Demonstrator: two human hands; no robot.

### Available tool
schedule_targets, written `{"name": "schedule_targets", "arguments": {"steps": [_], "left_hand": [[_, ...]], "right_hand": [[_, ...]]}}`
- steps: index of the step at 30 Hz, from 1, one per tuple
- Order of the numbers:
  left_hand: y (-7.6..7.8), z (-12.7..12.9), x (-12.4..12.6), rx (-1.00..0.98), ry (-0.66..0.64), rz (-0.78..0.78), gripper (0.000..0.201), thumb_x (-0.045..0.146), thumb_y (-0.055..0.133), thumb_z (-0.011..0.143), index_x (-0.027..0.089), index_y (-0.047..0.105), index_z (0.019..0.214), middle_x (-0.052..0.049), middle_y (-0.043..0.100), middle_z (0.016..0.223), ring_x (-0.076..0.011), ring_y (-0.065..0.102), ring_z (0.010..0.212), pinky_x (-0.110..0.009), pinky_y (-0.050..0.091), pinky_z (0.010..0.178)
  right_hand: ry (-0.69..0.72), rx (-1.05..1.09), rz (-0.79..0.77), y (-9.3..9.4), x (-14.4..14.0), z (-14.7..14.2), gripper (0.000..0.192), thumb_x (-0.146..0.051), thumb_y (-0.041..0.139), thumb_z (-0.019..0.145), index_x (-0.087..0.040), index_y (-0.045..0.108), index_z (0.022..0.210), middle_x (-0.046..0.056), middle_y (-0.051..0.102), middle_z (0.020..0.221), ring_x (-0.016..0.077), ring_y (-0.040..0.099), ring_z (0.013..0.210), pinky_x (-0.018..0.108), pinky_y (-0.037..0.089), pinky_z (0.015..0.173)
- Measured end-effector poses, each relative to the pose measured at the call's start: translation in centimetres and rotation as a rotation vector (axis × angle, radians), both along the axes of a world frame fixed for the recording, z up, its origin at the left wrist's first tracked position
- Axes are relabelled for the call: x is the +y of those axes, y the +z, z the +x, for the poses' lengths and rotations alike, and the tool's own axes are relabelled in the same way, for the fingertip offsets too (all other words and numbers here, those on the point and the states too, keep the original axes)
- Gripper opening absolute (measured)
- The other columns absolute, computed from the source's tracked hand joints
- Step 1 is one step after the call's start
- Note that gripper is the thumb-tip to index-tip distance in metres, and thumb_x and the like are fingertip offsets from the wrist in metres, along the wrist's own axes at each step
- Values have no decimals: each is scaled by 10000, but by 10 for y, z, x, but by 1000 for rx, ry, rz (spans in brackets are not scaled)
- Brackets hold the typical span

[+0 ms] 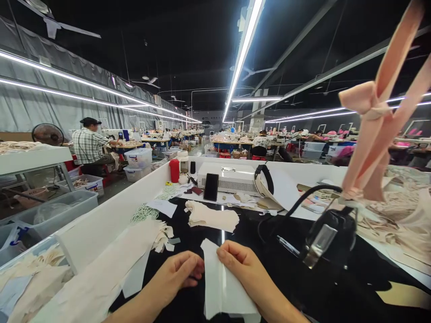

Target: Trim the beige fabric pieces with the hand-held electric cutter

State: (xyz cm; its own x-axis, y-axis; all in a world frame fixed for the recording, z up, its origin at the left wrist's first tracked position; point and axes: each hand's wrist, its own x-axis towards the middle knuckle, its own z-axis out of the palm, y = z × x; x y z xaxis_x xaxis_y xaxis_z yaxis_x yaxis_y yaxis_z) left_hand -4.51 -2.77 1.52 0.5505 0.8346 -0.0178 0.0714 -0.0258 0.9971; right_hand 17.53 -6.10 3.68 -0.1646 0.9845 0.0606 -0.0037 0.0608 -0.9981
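Note:
Above the black tabletop [262, 282], my right hand [240, 264] pinches the upper right edge of a pale white folded sheet [213, 289], paper or cloth, I cannot tell which. At the sheet's left edge is my left hand [183, 273], its fingers curled and the thumb against them. Anything between those fingers is hidden. Just beyond both hands lies a stack of cream fabric pieces [212, 216]. A long cream fabric pile [111, 255] with strip ends stretches along the left, with white paper [136, 273] under its edge.
A black metal-clamped device [325, 242] with a cable stands right, peach straps [370, 134] hanging above it. Behind are a white box machine [232, 177], a phone [211, 187] and green cord [144, 213]. Cream garments [400, 224] heap right. A co-worker [89, 143] sits left.

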Motion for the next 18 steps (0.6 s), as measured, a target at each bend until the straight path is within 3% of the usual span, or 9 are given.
{"name": "schedule_targets", "arguments": {"steps": [2, 4, 10, 13, 18], "left_hand": [[-8, 8, -2, -80, -98, -49, 777, 926, 651, 815, 164, 712, 948, -76, 684, 956, -228, 669, 943, -355, 548, 906], [-12, 18, -3, -141, -94, -81, 773, 917, 725, 755, 161, 686, 910, -40, 636, 855, -189, 641, 819, -315, 545, 827], [-11, 36, 5, -217, 190, -234, 747, 887, 780, 709, 188, 631, 928, 28, 549, 766, -121, 519, 647, -222, 469, 608], [-7, 38, 8, -195, 293, -198, 753, 893, 787, 683, 190, 595, 873, 50, 494, 718, -111, 450, 619, -199, 392, 551], [-3, 40, 15, -138, 386, -18, 722, 908, 678, 777, 207, 504, 796, 39, 485, 730, -131, 431, 655, -226, 391, 571]], "right_hand": [[-1, -20, -7, 3, 4, -4, 674, -851, 725, 776, -206, 539, 716, -51, 476, 624, 91, 372, 564, 221, 295, 529], [2, -42, -12, 4, 7, -7, 683, -860, 723, 768, -202, 545, 717, -43, 490, 634, 99, 387, 586, 227, 302, 544], [6, -96, -17, -1, 18, -13, 727, -919, 690, 728, -205, 555, 714, -37, 495, 622, 114, 397, 591, 243, 298, 541], [-6, -113, -6, -2, 22, -13, 731, -930, 672, 730, -209, 550, 708, -40, 486, 620, 114, 387, 590, 247, 290, 543], [-9, -157, 8, -6, 26, -8, 696, -890, 656, 777, -206, 549, 698, -42, 481, 625, 115, 392, 597, 244, 303, 556]]}}
